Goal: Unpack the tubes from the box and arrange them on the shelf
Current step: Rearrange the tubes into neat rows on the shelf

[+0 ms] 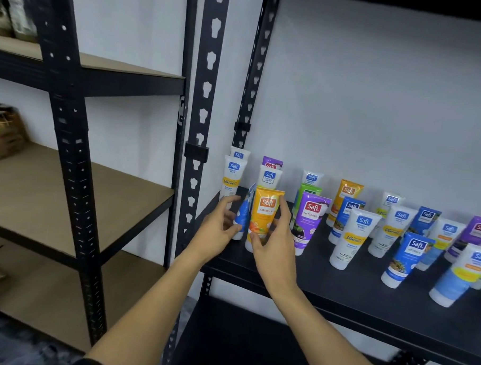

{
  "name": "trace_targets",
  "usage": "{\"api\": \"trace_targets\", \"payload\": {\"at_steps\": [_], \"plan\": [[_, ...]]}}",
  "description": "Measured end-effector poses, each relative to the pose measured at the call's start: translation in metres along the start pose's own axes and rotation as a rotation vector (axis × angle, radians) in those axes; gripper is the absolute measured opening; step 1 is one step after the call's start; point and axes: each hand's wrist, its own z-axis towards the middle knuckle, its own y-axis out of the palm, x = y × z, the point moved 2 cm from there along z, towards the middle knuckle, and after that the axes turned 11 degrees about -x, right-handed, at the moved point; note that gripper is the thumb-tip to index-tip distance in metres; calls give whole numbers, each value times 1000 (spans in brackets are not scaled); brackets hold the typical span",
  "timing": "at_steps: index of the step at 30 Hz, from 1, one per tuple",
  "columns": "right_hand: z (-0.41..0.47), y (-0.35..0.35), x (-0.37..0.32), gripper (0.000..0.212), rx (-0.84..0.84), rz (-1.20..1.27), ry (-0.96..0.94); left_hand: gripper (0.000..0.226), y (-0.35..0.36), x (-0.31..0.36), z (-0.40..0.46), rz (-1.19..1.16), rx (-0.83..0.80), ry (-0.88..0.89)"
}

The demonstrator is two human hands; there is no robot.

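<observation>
A black shelf carries tubes standing cap-down in loose rows, with a white wall behind. Black uprights stand just left of the tubes, and beyond them is a second rack with brown boards holding a basket and bags. About twenty tubes show: roughly nine white, five blue, three purple, two orange, one green; those at the far right are blurred. The left hand holds a blue tube, thumb in front and fingers curled behind. The right hand pinches the front orange tube between thumb and forefinger at the shelf's left end. A purple tube stands just beside it.
</observation>
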Motion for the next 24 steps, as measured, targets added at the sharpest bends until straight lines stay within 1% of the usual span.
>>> {"api": "trace_targets", "payload": {"at_steps": [5,9,11,14,18,24], "plan": [[-1,3,2,93,15,-27,-1,64,1,0,5,30,240,-62],[-2,5,3,92,29,-43,-16,69,4,4,8,84,372,-98],[-1,6,4,93,30,-46,-17,70,5,5,7,105,415,-143],[-1,8,7,95,42,-65,-21,70,8,4,5,129,431,-224],[-2,10,8,93,72,-62,-44,68,8,5,4,124,428,-268],[-3,14,8,95,98,-83,-57,73,6,2,1,107,416,-231]]}}
